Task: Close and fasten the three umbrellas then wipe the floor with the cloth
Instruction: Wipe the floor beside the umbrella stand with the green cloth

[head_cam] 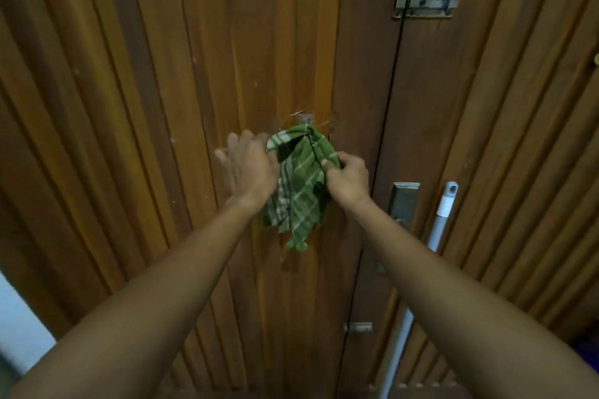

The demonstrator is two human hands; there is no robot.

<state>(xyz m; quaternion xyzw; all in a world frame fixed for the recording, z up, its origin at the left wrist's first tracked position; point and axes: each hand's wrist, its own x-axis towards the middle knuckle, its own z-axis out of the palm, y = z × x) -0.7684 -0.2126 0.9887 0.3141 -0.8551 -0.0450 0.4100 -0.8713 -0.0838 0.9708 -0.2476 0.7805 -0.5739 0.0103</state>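
Panelled wooden door [162, 107] with slide bolt [426, 1]; a white pole [445, 204] leans at right. The green checked cloth [301, 191] hangs on the door from a hook [305, 119]. My right hand [348, 176] pinches its right edge; my left hand [249, 165], blurred and straight-fingered, is at its left.

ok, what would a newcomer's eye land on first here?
The green checked cloth hangs from a small metal hook on the wooden door, centre frame. The right hand pinches its right edge; the blurred left hand, fingers extended, is at its left. A white pole leans at right, below a metal bolt.
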